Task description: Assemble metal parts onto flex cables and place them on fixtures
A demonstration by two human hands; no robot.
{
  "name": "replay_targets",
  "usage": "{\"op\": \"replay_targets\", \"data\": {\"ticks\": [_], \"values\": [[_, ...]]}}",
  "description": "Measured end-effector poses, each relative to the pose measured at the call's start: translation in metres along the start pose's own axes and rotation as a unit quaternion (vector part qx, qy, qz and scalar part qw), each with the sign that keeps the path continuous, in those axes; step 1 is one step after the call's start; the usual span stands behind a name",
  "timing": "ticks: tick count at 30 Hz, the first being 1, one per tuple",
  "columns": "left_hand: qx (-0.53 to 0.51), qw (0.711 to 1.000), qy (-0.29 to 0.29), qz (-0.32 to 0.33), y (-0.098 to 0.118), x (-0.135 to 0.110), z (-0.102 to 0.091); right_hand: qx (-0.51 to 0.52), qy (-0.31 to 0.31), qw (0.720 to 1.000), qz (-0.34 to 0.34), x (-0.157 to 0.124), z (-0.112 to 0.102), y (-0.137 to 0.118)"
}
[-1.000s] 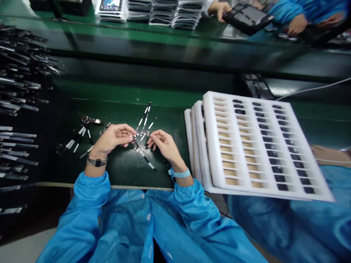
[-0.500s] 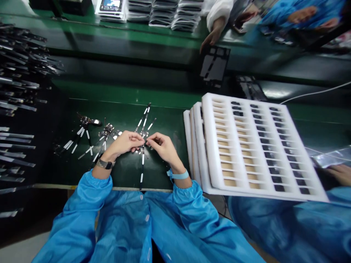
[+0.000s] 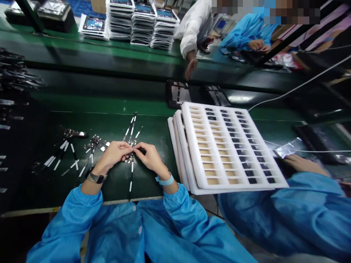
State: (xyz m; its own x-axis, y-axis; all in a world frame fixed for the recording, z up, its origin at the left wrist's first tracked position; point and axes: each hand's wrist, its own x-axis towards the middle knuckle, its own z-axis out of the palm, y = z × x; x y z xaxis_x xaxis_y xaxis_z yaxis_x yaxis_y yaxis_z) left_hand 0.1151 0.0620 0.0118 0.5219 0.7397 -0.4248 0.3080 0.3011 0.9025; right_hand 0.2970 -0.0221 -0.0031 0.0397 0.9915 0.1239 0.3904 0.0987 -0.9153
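My left hand point(image 3: 117, 151) and my right hand point(image 3: 149, 157) meet over the green bench, thumbs and fingertips pinched together. Whatever is between the fingertips is too small to make out; something dark shows inside the curl of my right fingers. Under and around the fingertips lies a flex cable assembly point(image 3: 132, 166), its thin black strips with white patches fanning out to the back and front. To its left is a second flex cable assembly point(image 3: 95, 140), partly behind my left hand. Farther left lies a third flex cable assembly point(image 3: 70, 134).
White foam trays point(image 3: 201, 175) with small dark parts in some slots lean stacked at right. Dark strips point(image 3: 19, 73) pile up at left. Behind are dark panels point(image 3: 179, 94), stacked wrapped panels point(image 3: 119, 22) and a co-worker's hand point(image 3: 191, 66). Another person's hand point(image 3: 304, 163) rests at right.
The view has swung to the right. A co-worker's hand across the bench has let go of a dark panel, which now lies down. My two hands stay pinched together over the same assembly.
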Motion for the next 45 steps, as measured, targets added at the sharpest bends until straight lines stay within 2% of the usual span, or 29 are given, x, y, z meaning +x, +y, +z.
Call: {"op": "replay_targets", "data": {"ticks": [6,13,17,25,33,45], "values": [[0.053,0.995,-0.015,0.078,0.005,-0.006,0.0,0.053,0.003,0.998,0.041,0.0,-0.002,0.006],[0.026,0.997,-0.044,0.063,0.014,-0.01,-0.02,0.132,-0.023,0.989,0.064,0.0,-0.005,0.003],[0.018,0.996,-0.05,0.074,0.015,-0.012,-0.022,0.149,-0.038,0.986,0.071,-0.001,-0.006,0.001],[0.058,0.993,-0.055,0.091,0.012,-0.012,-0.02,0.121,-0.074,0.989,0.053,-0.004,-0.007,-0.001],[0.066,0.99,-0.066,0.102,0.01,-0.011,-0.02,0.125,-0.076,0.987,0.062,-0.004,-0.006,0.001],[0.126,0.984,-0.049,0.115,0.009,-0.01,-0.014,0.079,-0.1,0.99,0.068,-0.005,-0.005,0.004]]}}
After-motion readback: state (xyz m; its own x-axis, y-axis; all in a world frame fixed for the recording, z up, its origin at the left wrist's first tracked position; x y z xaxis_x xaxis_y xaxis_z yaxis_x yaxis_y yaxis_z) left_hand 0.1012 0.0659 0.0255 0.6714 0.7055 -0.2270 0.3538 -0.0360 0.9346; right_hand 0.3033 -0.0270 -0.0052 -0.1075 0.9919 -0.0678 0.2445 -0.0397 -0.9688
